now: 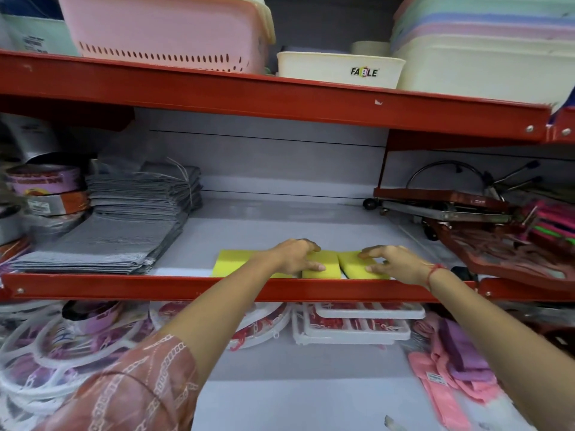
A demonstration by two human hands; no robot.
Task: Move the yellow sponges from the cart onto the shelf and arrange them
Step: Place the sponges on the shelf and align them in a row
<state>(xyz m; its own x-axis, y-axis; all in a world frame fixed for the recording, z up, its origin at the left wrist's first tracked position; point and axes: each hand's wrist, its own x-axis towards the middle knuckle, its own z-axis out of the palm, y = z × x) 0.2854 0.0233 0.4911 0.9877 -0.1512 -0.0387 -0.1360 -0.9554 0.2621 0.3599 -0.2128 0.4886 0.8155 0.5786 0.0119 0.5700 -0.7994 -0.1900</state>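
Three yellow sponges lie in a row at the front of the middle shelf (280, 225), just behind its red front rail. The left sponge (231, 261) lies free. My left hand (295, 256) rests on the middle sponge (323, 264), thumb at its front edge and fingers over the top. My right hand (392, 262) grips the right sponge (353, 262), which sits slightly angled, with a narrow gap to the middle one. The cart is out of view.
A stack of grey cloths (124, 222) fills the shelf's left side, with tape rolls (46, 188) beyond. Red metal tools (466, 213) crowd the right. Plastic basins (174, 29) sit on the shelf above. White hangers (46, 353) and pink cloths (451, 368) lie below.
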